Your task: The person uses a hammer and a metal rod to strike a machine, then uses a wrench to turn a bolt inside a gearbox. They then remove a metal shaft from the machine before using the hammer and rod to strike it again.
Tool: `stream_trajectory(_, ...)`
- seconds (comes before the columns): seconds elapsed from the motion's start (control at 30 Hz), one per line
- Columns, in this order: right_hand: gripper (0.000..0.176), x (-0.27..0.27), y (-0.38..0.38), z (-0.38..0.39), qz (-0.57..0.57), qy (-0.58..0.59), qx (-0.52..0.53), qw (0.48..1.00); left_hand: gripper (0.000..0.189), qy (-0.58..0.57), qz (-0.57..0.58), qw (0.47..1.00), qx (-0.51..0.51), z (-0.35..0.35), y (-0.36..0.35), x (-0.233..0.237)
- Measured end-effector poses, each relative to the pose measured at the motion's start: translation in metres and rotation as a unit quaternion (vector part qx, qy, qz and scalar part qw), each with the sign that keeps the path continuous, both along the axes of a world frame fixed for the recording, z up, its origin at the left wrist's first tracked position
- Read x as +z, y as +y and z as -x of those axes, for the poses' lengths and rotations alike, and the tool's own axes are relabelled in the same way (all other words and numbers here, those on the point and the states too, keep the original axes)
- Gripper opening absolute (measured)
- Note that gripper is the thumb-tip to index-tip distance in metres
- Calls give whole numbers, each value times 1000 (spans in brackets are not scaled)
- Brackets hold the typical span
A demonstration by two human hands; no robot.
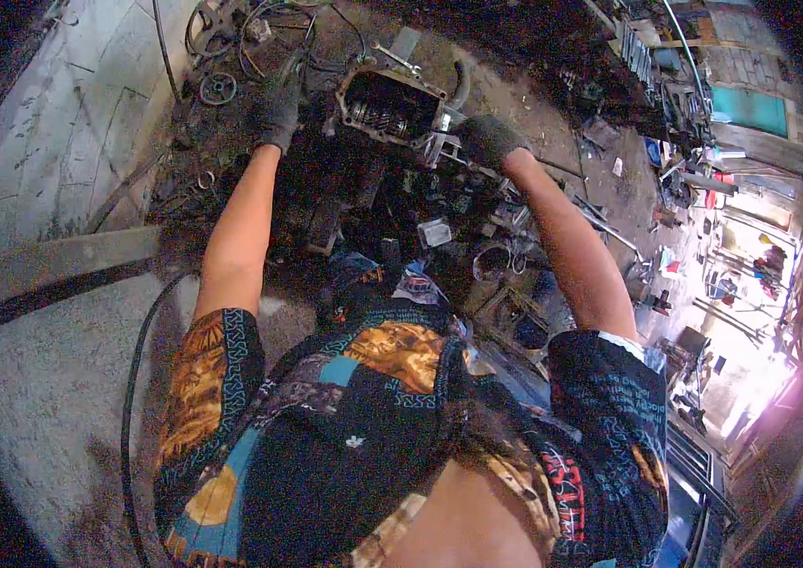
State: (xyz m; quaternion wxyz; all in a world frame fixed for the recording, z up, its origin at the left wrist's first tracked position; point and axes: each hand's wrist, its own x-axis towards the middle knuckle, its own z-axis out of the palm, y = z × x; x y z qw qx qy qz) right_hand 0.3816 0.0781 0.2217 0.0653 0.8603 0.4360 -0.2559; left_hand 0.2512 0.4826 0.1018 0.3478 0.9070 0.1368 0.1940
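Note:
An open gearbox housing point(344, 106) stands at the top centre, its flanged rim facing up and a gear shaft point(380, 121) showing inside. To its left, apart from the rim, is my left hand point(277, 115) in a dark glove; its fingers blend into the dark background. My right hand point(488, 140), also gloved, is at the housing's right corner, close beside a bright metal bracket point(441, 148). Its fingers are bent away from view, and I cannot tell whether they grip anything. A curved pipe point(461, 85) rises just beyond that corner.
A wrench point(397, 61) lies behind the housing. At the upper left are a handwheel point(218, 89) and coiled cables. A small clear box point(434, 233) sits among dark metal parts below the housing. A black hose point(136, 369) runs down the left; cluttered shelving lines the right.

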Motion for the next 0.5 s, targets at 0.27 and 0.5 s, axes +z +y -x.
stream_trajectory(0.27,25,57,38,20,42,-31,2,999,43,-45,62,997,-8,10,-6,-1)
stream_trajectory(0.5,22,44,26,5,69,-37,77,994,42,-8,96,995,32,24,-13,15)
